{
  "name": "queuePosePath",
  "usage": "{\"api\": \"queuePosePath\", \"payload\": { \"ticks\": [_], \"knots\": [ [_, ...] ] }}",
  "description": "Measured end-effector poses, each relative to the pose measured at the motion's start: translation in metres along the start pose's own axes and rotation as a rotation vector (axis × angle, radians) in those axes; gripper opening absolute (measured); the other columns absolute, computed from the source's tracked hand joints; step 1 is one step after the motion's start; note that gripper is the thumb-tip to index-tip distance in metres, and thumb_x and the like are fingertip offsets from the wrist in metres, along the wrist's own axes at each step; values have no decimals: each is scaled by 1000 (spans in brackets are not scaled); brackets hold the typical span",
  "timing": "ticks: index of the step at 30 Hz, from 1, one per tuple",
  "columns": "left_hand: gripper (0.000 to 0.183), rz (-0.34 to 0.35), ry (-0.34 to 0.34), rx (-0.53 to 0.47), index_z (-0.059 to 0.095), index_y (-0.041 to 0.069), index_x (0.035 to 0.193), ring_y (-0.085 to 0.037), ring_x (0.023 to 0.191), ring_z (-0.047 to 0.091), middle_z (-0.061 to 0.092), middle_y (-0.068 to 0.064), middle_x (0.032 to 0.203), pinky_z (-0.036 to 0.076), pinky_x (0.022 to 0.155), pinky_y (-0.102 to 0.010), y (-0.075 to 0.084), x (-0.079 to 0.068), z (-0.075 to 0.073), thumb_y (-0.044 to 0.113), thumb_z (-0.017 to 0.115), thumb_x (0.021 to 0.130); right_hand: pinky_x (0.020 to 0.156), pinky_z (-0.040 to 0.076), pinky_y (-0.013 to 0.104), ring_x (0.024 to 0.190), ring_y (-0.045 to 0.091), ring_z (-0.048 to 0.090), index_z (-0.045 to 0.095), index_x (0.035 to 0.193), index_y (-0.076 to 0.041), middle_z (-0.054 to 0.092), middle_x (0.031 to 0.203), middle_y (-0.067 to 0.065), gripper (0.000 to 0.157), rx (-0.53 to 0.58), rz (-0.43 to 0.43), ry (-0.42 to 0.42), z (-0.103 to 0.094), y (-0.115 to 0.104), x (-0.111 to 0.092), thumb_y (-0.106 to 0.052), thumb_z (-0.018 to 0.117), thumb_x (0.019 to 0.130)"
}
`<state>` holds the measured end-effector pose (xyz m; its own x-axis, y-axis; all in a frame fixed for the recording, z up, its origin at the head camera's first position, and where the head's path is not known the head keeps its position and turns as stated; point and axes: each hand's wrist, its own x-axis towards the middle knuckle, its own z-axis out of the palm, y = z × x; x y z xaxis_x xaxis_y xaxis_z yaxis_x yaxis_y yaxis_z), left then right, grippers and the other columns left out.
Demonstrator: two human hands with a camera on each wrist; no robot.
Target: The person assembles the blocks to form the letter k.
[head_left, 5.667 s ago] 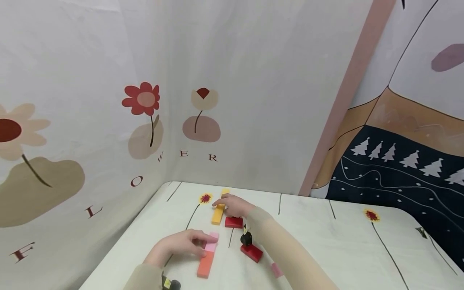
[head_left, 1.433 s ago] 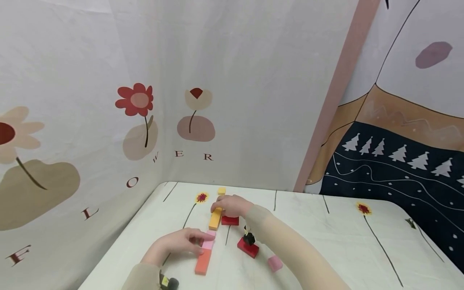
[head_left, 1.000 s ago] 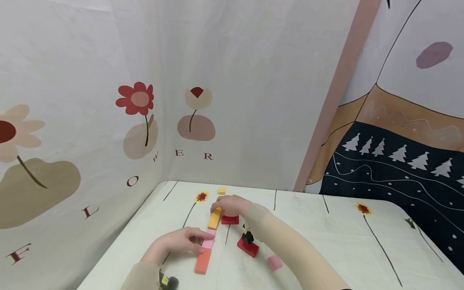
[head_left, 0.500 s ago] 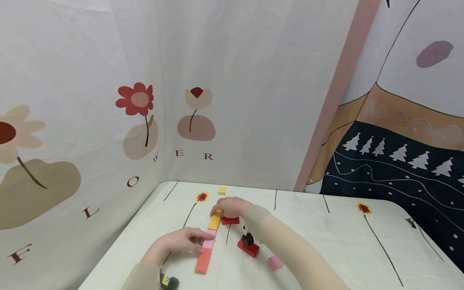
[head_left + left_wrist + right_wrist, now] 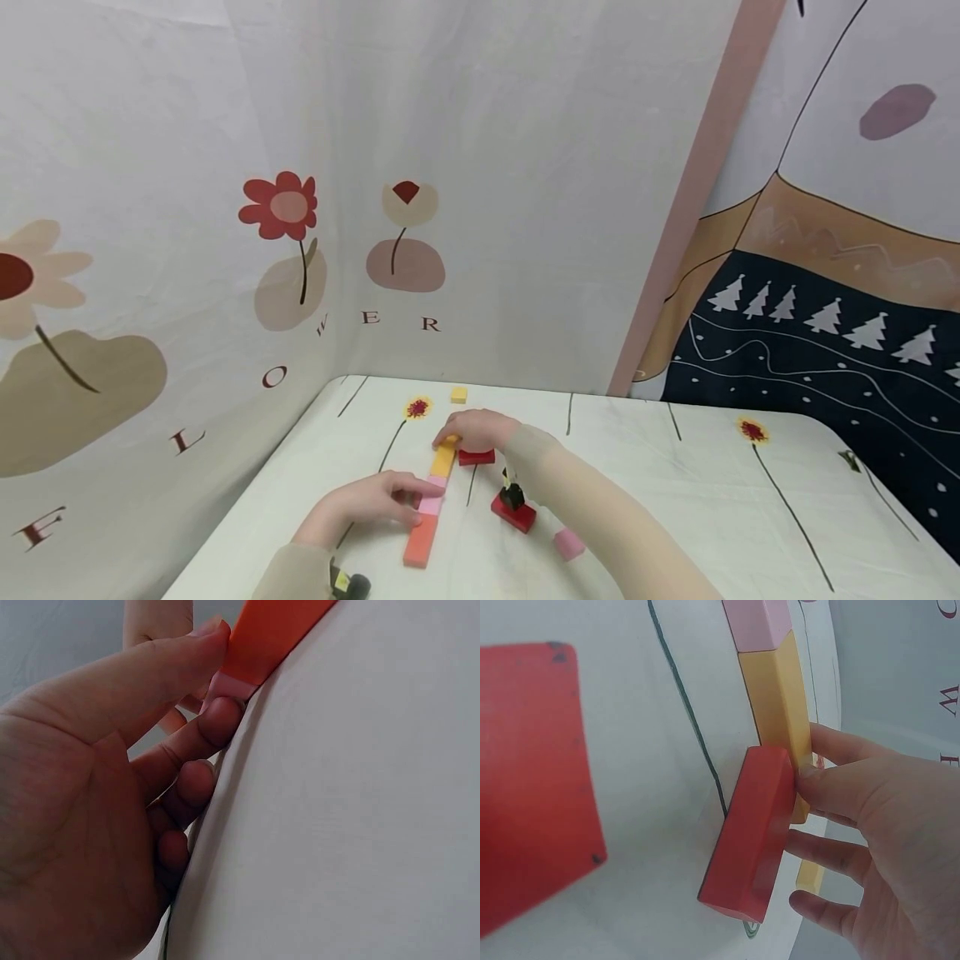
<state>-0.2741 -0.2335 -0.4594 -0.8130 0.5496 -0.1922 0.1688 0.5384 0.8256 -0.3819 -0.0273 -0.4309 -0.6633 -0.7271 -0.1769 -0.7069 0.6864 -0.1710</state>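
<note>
An orange block (image 5: 421,540), a pink block (image 5: 431,504) and a yellow block (image 5: 444,458) lie end to end in a row on the table. My left hand (image 5: 369,502) holds the pink block, its index finger across the top and its thumb against the orange block (image 5: 270,637). In the left wrist view, the other fingers curl beside the row. At the far end, my right hand (image 5: 476,429) pinches the yellow block between thumb and index finger. The right wrist view shows a red block (image 5: 754,836) leaning close against that yellow block (image 5: 778,697).
Behind the right hand sits a small yellow block (image 5: 459,395). Another red block (image 5: 513,514) lies under the right wrist camera, and a loose pink block (image 5: 568,544) is beside the right forearm. Printed fabric walls (image 5: 525,208) rise along the left and back of the table.
My right hand has drawn the yellow block nearer, away from the small yellow block, and its gap to the pink block has closed. The left hand has stayed nearly still on the row.
</note>
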Motion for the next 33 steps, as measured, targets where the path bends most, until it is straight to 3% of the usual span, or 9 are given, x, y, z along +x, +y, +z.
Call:
{"api": "queuePosePath", "payload": {
  "ticks": [14,25,33],
  "knots": [
    [42,22,2,-7,67,23,124,-22,99,46,58,0,105,36,85,-40,-1,0,0,18,76,84,103,38,35,120,9,51,68,122,-36,60,126,-12,33,16,-15,18,4,2,1,-16,61,97],
    [42,24,-3,-8,67,23,125,-22,97,46,57,-1,101,37,82,-40,-3,1,0,16,75,84,104,38,37,127,13,48,59,133,-33,56,134,-9,37,37,6,35,0,5,0,-24,60,97],
    [42,17,5,-18,68,23,124,-22,97,46,58,0,100,38,81,-39,-3,2,1,17,76,83,93,46,28,111,12,57,62,130,-23,59,130,-4,33,70,20,92,-13,18,-6,-20,60,97]
  ]
}}
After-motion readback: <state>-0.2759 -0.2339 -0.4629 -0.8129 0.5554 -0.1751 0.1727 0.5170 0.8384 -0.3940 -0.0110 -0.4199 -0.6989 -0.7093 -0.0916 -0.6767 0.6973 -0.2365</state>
